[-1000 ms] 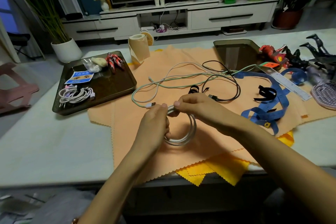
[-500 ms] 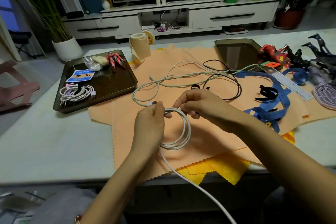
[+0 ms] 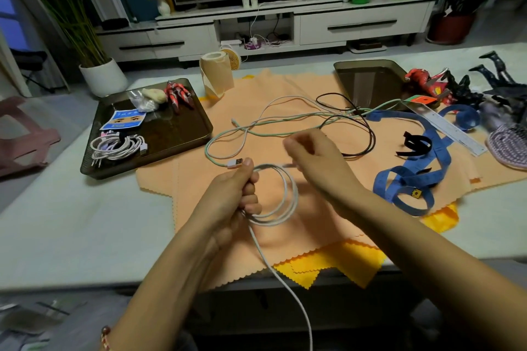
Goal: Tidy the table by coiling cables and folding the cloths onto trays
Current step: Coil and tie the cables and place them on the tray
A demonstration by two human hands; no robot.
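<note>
**Coiling a white cable over a cluttered bench**

Looked down from head height at two bare arms over a bench (image 3: 71,236) draped with an orange cloth (image 3: 285,88). Clamped several loops of a white cable (image 3: 286,202) in the grip of the left hand (image 3: 239,194), with the ring hanging to the right of the fist and the plug (image 3: 235,163) poking out beside the thumb. Caught the right hand (image 3: 316,162) blurred, just beside the top of the ring, fingers curled; impossible to tell whether pinching the strand or holding nothing.

Trailed a loose tail (image 3: 285,282) from under the left fist back toward the body and off the near edge of the bench, lying lengthwise near to far, on the side away from the right hand. Probably called for the right hand to reach back for that tail before laying another loop.

Showed a green cable (image 3: 285,132) and a black cable (image 3: 368,134) loose on the cloth beyond, and a coiled bundle (image 3: 119,147) on the left tray (image 3: 182,134).
</note>
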